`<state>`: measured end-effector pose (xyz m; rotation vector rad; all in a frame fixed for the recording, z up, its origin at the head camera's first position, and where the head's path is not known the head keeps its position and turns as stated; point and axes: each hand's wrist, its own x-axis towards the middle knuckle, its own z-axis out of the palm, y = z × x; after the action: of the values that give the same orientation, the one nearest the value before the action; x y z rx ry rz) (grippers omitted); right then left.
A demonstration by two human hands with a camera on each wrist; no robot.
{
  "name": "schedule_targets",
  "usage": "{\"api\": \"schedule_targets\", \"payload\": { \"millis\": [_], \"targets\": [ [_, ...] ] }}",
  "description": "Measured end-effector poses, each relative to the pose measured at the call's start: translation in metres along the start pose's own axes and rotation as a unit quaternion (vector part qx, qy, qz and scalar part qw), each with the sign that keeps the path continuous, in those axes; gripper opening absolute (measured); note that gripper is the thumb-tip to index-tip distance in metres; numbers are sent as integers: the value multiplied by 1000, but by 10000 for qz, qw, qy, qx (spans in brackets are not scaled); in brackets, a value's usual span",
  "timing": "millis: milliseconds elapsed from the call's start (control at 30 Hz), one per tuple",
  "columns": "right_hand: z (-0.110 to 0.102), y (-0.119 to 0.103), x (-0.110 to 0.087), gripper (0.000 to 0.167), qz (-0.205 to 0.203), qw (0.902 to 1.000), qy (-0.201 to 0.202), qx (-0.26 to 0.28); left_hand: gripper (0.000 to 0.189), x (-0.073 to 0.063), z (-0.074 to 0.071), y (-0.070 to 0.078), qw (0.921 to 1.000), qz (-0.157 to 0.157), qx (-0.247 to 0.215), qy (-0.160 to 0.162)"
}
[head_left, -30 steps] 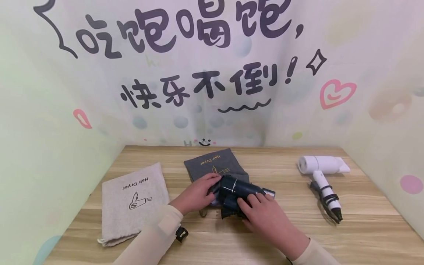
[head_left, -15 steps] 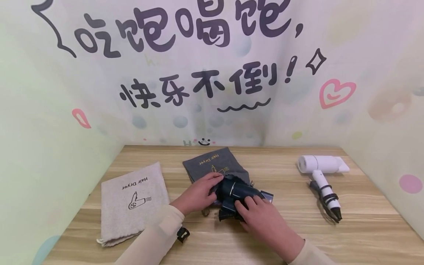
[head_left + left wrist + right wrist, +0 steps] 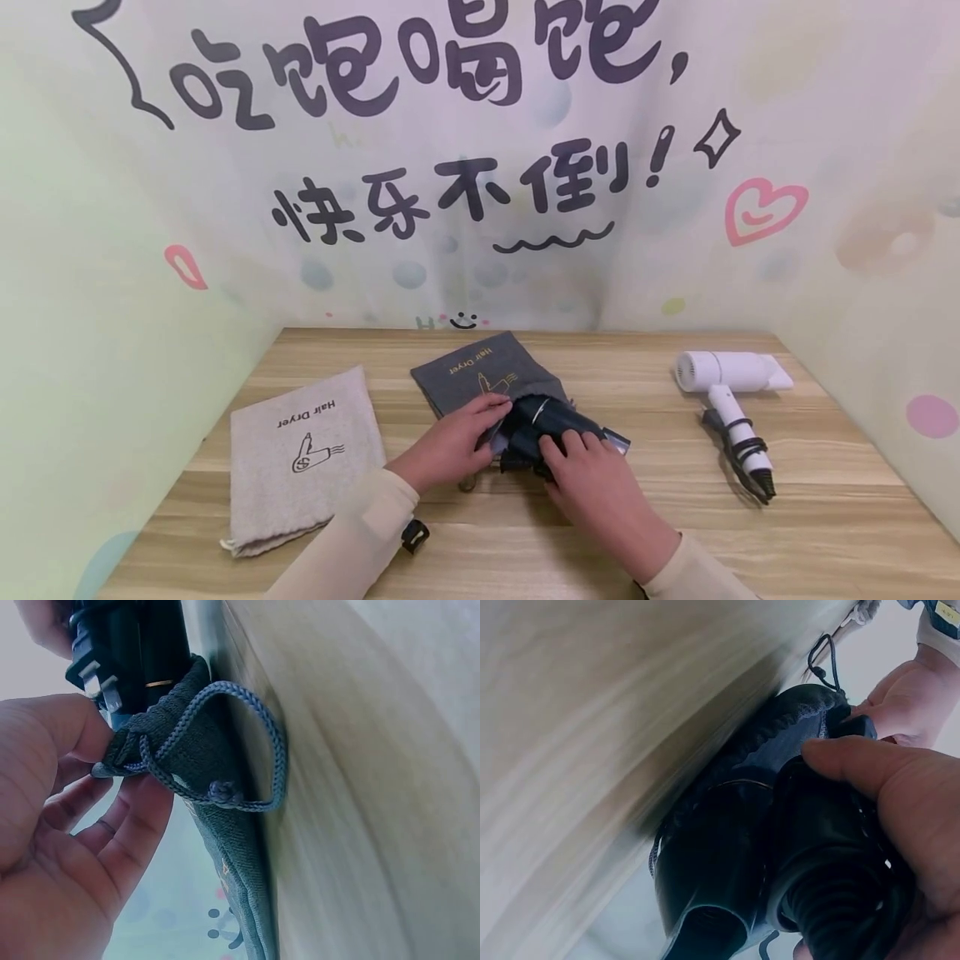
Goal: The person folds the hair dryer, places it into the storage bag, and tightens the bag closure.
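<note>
In the head view a dark blue hair dryer (image 3: 573, 423) lies with its rear end inside the mouth of a dark grey drawstring bag (image 3: 465, 371). The nozzle end sticks out to the right. My left hand (image 3: 448, 442) pinches the bag's gathered rim between thumb and fingers; a loop of drawstring (image 3: 279, 750) hangs there in the left wrist view. My right hand (image 3: 603, 496) grips the folded handle (image 3: 821, 825), where the corded end shows in the right wrist view. The two-prong plug (image 3: 97, 682) sits close to the rim. The inside of the bag is mostly hidden.
On the left of the wooden table (image 3: 480, 550) lies a beige drawstring bag (image 3: 300, 467) printed "Hair Dryer". A white hair dryer (image 3: 727, 371), its black cord wrapped round the handle, lies at the right. A printed curtain (image 3: 465, 275) closes off the back.
The dark hair dryer's rear end has gone into the bag mouth, which now covers it. The right hand has tilted the dryer and shifted slightly; the left hand keeps holding the rim.
</note>
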<state>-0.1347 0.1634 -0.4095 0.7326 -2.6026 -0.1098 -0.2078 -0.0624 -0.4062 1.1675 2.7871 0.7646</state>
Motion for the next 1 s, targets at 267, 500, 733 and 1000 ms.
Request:
{"api": "schedule_targets", "payload": {
  "millis": [267,500,733,1000],
  "targets": [
    [0,-2,4,53,283,9996,-86,-35,60,-3,1,2,10000,-9,19,-85],
    [1,-7,9,51,456,9988,-108,-173,62,-3,0,5,10000,21,56,-20],
    [0,-11,13,51,673,9968,-362,-226,63,-2,0,9,10000,70,9,24],
    [2,-10,20,48,676,9976,-111,-1,62,-1,0,12,9999,103,-92,-12]
  ]
}}
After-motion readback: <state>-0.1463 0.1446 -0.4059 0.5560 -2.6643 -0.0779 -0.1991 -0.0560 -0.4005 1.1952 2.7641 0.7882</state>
